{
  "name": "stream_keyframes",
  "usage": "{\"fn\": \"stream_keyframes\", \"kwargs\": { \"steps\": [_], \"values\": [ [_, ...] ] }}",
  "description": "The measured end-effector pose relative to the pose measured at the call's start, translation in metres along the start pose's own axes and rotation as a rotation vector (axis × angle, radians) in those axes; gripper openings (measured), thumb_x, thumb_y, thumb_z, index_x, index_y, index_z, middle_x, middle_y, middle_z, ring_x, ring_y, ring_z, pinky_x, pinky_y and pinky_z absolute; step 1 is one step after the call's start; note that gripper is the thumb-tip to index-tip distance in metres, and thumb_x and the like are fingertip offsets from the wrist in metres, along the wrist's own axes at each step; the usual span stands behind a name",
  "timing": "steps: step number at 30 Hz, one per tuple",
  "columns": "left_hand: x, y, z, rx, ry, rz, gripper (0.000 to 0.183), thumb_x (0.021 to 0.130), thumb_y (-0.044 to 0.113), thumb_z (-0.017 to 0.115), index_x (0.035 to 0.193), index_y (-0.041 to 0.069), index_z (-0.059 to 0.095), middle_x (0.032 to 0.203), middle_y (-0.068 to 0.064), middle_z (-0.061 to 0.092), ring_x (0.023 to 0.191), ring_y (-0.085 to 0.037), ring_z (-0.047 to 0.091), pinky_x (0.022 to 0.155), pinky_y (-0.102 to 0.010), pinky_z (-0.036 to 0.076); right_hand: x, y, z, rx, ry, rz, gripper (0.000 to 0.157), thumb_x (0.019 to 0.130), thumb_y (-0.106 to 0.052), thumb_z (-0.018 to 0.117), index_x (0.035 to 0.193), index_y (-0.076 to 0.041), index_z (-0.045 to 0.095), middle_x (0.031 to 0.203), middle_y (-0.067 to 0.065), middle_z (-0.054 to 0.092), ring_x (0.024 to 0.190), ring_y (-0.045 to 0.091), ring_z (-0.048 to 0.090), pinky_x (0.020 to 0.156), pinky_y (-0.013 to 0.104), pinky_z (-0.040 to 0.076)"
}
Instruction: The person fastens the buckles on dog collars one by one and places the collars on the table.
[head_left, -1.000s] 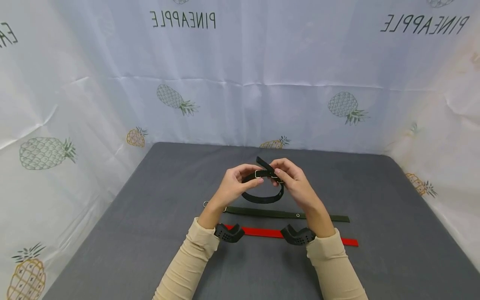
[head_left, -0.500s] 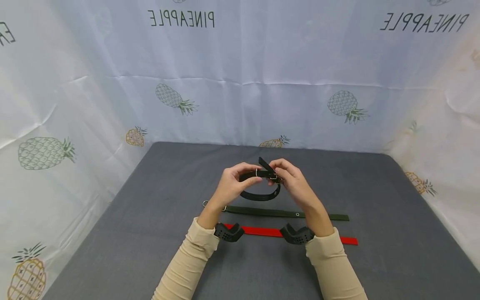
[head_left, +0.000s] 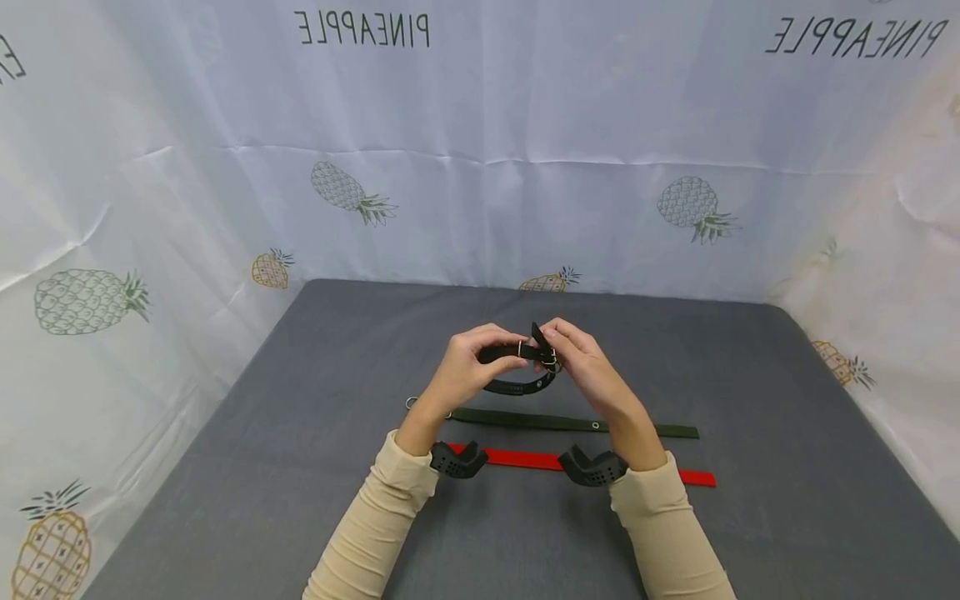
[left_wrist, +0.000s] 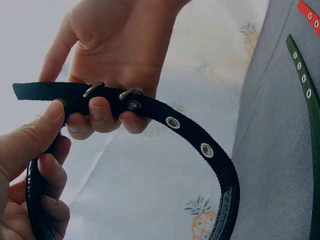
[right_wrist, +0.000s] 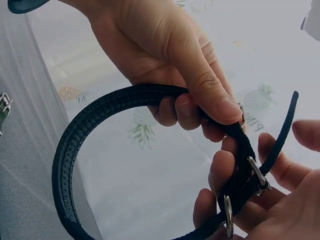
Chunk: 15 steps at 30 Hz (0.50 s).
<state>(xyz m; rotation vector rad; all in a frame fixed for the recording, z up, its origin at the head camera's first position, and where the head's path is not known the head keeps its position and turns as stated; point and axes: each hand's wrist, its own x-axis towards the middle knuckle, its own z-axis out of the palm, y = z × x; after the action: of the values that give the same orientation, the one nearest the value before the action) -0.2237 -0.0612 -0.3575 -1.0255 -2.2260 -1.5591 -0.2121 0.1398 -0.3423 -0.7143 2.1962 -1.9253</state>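
A black collar [head_left: 517,388], bent into a loop, is held up over the table between both hands. My left hand [head_left: 467,360] pinches the band with thumb and fingers, close to a metal loop [head_left: 520,350]. My right hand [head_left: 590,360] grips it at the buckle [right_wrist: 257,172], where the fingers curl round the overlapped band beside a metal ring [right_wrist: 228,215]. The collar's free end [left_wrist: 37,91] passes through the buckle and sticks out past it. Metal eyelets [left_wrist: 172,122] line part of the band in the left wrist view.
On the grey table [head_left: 360,517] a green collar [head_left: 517,418] lies stretched out below the hands. Nearer the person lies a red strap [head_left: 525,459] with eyelets, partly covered by the wrist cameras. A pineapple-print curtain [head_left: 480,225] surrounds the table's back and sides.
The collar's free end has swung rightward and stands more upright. The loop looks smaller and flatter from above. Both hands stay almost in place, slightly closer together.
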Motion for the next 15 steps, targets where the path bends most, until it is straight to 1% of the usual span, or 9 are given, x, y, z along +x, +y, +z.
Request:
{"fn": "stream_keyframes", "kwargs": {
  "steps": [5, 7, 11, 15],
  "values": [
    [-0.0007, -0.0002, -0.0017, 0.000, -0.010, -0.003, 0.028, 0.081, 0.006, 0.075, 0.108, -0.001, 0.071, 0.100, -0.016, 0.071, 0.092, -0.023, 0.066, 0.077, -0.023, 0.055, -0.0009, 0.0001, -0.0006, -0.013, 0.002, -0.017, 0.031, 0.105, -0.029, 0.039, 0.099, -0.001, 0.051, 0.091, -0.004, 0.053, 0.079, 0.014, 0.057, 0.083, 0.036, 0.050],
    [-0.0007, -0.0007, -0.0021, -0.001, -0.013, -0.002, 0.027, 0.081, 0.006, 0.075, 0.107, -0.001, 0.071, 0.099, -0.016, 0.071, 0.090, -0.022, 0.065, 0.075, -0.022, 0.055, -0.0014, 0.0002, -0.0012, -0.016, -0.002, -0.026, 0.029, 0.105, -0.028, 0.041, 0.097, -0.002, 0.051, 0.090, -0.005, 0.054, 0.080, 0.013, 0.057, 0.083, 0.037, 0.050],
    [-0.0006, -0.0017, -0.0024, -0.001, -0.019, 0.009, 0.026, 0.081, 0.005, 0.075, 0.106, -0.001, 0.072, 0.098, -0.016, 0.070, 0.088, -0.021, 0.065, 0.073, -0.022, 0.055, -0.0017, 0.0001, -0.0021, -0.013, -0.012, -0.040, 0.027, 0.104, -0.024, 0.043, 0.094, -0.001, 0.052, 0.090, -0.006, 0.055, 0.080, 0.011, 0.058, 0.083, 0.032, 0.050],
    [-0.0002, -0.0033, -0.0019, 0.003, -0.025, 0.019, 0.025, 0.082, 0.006, 0.074, 0.106, -0.001, 0.071, 0.099, -0.016, 0.070, 0.087, -0.021, 0.065, 0.073, -0.022, 0.055, -0.0019, 0.0001, -0.0029, -0.004, -0.014, -0.044, 0.027, 0.103, -0.022, 0.045, 0.091, 0.001, 0.052, 0.089, -0.005, 0.056, 0.080, 0.011, 0.058, 0.083, 0.028, 0.050]
  ]
}}
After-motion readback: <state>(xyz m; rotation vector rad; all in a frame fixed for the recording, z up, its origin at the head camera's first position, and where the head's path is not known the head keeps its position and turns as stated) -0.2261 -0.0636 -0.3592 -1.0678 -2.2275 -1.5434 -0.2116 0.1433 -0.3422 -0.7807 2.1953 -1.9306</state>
